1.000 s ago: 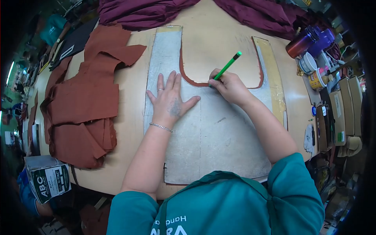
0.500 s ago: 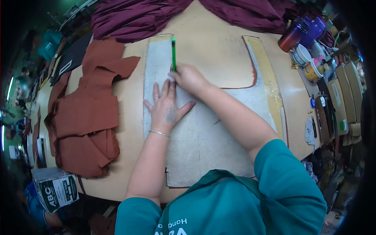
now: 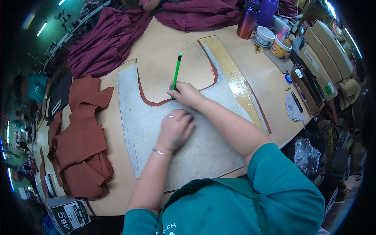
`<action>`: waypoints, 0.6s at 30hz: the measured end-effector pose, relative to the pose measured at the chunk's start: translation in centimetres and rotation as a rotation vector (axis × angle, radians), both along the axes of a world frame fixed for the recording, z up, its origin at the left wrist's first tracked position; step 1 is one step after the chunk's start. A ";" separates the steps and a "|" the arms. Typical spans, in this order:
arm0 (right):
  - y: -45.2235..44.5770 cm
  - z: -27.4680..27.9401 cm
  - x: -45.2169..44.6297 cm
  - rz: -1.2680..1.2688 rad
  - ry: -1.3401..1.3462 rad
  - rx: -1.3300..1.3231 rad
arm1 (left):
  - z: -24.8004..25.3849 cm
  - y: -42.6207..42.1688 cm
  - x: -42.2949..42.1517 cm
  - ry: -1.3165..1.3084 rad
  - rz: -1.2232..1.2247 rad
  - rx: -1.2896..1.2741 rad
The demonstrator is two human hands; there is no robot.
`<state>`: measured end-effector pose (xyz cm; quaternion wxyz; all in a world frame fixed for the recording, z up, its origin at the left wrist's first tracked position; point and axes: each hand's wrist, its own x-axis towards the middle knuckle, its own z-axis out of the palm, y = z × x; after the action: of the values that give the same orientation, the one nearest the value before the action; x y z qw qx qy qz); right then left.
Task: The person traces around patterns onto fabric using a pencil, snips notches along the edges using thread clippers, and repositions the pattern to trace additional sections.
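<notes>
My right hand is closed around a green pencil, its dark end up. The lower end meets the curved inner edge of a pale grey U-shaped pattern piece. Reddish-brown material shows as a thin rim along that cut-out. Just below, my left hand is over the pattern, fingers bent and smeared by motion; whether anything is under them is hidden. A yellowish taped strip covers the pattern's right arm.
Reddish-brown pieces are stacked at left. Maroon cloth lies along the far side, near another person's arm. A red-purple bottle, white tub and yellow tub stand at the back right, cardboard boxes beyond.
The pencil in my right hand has gone from the left arm's inner edge to the bottom of the cut-out. My left hand has left its flat, spread pose and shifted nearer me. The view has turned.
</notes>
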<state>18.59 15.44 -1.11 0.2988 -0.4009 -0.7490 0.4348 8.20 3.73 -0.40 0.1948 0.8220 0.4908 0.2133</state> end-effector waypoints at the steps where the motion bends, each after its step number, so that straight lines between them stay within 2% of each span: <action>1: -0.1 0.3 0.0 0.002 0.000 0.024 | 0.1 -0.1 1.7 0.101 0.066 0.031; 3: -0.4 0.6 0.5 -0.001 -0.002 0.063 | 0.6 -0.6 4.5 0.298 0.191 0.088; 6: 0.1 0.0 2.7 -0.083 -0.104 0.176 | 0.6 -0.6 5.0 0.360 0.249 0.018; 12: 3.0 0.2 11.7 -0.147 -0.027 0.026 | 0.6 -0.5 5.3 0.383 0.267 0.061; 18: 3.3 0.5 12.1 -0.126 -0.040 -0.030 | 0.7 -0.6 5.4 0.400 0.261 0.058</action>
<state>30.71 18.77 -0.65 0.3044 -0.4603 -0.7216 0.4181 13.58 3.12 0.32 0.0407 0.7828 0.6153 0.0836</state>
